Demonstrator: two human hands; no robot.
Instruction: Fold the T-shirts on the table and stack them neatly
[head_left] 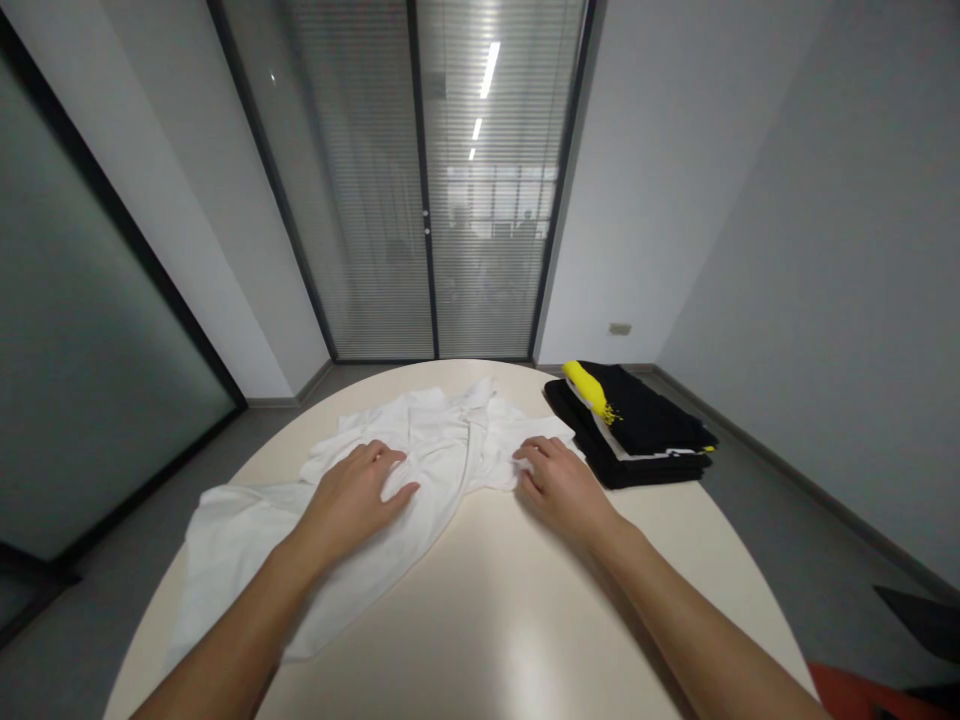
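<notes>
A crumpled white garment (pixel 442 450) lies spread over the left and middle of the round table (pixel 480 620). On its left part rests my left hand (pixel 360 497), fingers apart, thumb pointing right, with the cloth loose beneath it. My right hand (pixel 559 487) is at the garment's right end, fingers bent over the white cloth near its edge. Its fingertips are partly hidden, so whether they pinch the fabric is unclear. Just beyond that hand sits a stack of folded dark cloths (pixel 652 410), with a yellow fringed piece (pixel 586 388) on its left side.
Behind the table stands a glass partition (pixel 487 250) with blinds and a dark frame. Pale walls rise on both sides, and a frosted glass panel (pixel 90 350) is at the left. Something red (pixel 862 695) shows at the bottom right corner, beside a dark object.
</notes>
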